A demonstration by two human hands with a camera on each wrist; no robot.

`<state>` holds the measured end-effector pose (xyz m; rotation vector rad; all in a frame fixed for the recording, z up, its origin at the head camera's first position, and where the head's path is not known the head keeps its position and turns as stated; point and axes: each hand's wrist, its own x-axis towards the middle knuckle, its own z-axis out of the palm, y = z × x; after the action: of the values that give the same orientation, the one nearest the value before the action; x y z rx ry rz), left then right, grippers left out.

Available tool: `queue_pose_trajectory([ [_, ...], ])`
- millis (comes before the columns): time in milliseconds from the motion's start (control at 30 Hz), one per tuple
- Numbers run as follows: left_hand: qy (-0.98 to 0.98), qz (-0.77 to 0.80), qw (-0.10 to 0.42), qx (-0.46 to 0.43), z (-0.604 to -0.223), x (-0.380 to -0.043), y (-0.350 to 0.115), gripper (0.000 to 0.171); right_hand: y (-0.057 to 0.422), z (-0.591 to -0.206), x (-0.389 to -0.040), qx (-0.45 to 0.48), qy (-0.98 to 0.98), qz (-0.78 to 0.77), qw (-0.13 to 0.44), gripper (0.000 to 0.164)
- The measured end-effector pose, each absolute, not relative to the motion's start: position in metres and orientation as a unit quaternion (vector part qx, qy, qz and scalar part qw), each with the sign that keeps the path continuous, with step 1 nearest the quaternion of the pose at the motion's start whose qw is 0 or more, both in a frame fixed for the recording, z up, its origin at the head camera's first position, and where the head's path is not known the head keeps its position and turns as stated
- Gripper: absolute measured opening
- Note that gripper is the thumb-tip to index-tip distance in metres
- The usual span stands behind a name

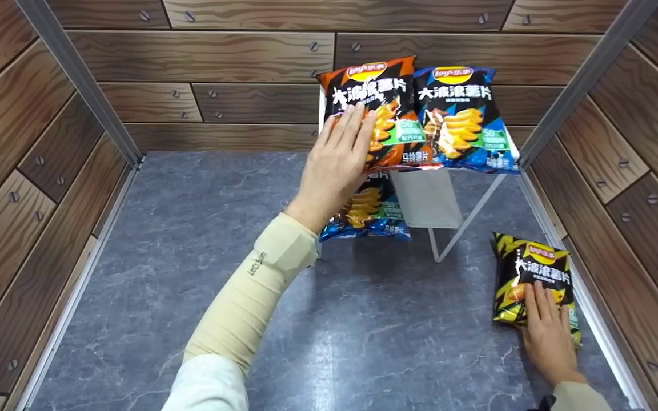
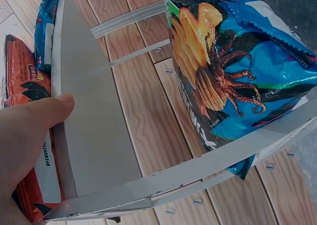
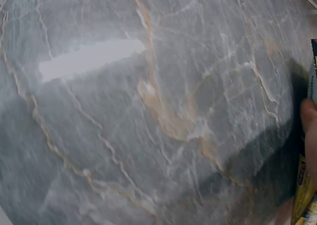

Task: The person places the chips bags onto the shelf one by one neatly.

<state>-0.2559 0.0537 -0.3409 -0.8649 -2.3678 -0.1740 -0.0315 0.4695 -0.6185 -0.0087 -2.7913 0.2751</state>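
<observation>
My left hand [image 1: 336, 165] rests its straight fingers on an orange and black chip bag [image 1: 406, 157], lying on top of a white rack [image 1: 429, 197]. In the left wrist view the thumb lies along that bag's side at the rack edge. A blue and black chip bag [image 1: 463, 108] lies beside it. Another blue chip bag [image 2: 247, 81] sits on the lower level, partly hidden by my left forearm. At the lower right, my right hand [image 1: 549, 339] lays straight fingers on the front of a yellow-green and black chip bag [image 1: 509, 308]; the right wrist view shows just its edge and my thumb.
Grey marbled floor [image 1: 209, 228] surrounds the rack's thin legs [image 1: 436, 245]. Wood-patterned walls [image 1: 237, 57] enclose the space on three sides, with metal posts [image 1: 80, 85] at the corners. A white rail [image 1: 606, 337] runs along the right wall near the yellow-green bag.
</observation>
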Motion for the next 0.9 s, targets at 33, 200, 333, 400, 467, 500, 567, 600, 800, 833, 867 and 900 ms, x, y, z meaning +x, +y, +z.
queue_pose_trajectory([
  [33,-0.893,-0.065,0.303,-0.327,-0.341,-0.256,0.054,0.084,0.469,-0.619,-0.031,-0.006,-0.981,0.097,0.169,0.082],
  [200,-0.893,-0.065,0.302,-0.326,-0.341,-0.256,0.055,0.085,0.47,-0.616,-0.031,-0.009,-0.979,0.093,0.181,0.079],
  [333,-0.894,-0.066,0.3,-0.325,-0.341,-0.256,0.054,0.085,0.471,-0.613,-0.031,-0.002,-0.977,0.094,0.192,0.085],
  [400,-0.895,-0.068,0.299,-0.325,-0.342,-0.256,0.054,0.084,0.472,-0.612,-0.031,0.001,-0.975,0.095,0.199,0.086],
  [467,-0.895,-0.069,0.298,-0.326,-0.342,-0.256,0.054,0.085,0.472,-0.61,-0.031,0.007,-0.973,0.094,0.213,0.085],
  [500,-0.895,-0.069,0.298,-0.326,-0.342,-0.256,0.054,0.085,0.472,-0.61,-0.032,0.009,-0.971,0.094,0.22,0.085],
  [567,-0.895,-0.069,0.298,-0.326,-0.342,-0.256,0.054,0.086,0.473,-0.608,-0.033,0.012,-0.967,0.094,0.237,0.083],
  [600,-0.894,-0.069,0.299,-0.326,-0.342,-0.256,0.054,0.086,0.473,-0.608,-0.033,0.014,-0.964,0.095,0.246,0.083],
  [800,-0.894,-0.059,0.304,-0.325,-0.343,-0.257,0.054,0.087,0.471,-0.603,-0.035,0.025,-0.952,0.106,0.287,0.083],
  [833,-0.894,-0.057,0.304,-0.324,-0.343,-0.257,0.054,0.087,0.471,-0.602,-0.035,0.026,-0.951,0.109,0.289,0.082],
  [867,-0.894,-0.055,0.304,-0.323,-0.343,-0.257,0.054,0.087,0.471,-0.601,-0.035,0.028,-0.95,0.111,0.291,0.081],
  [900,-0.895,-0.056,0.304,-0.323,-0.343,-0.256,0.055,0.087,0.471,-0.6,-0.035,0.028,-0.95,0.114,0.291,0.081],
])
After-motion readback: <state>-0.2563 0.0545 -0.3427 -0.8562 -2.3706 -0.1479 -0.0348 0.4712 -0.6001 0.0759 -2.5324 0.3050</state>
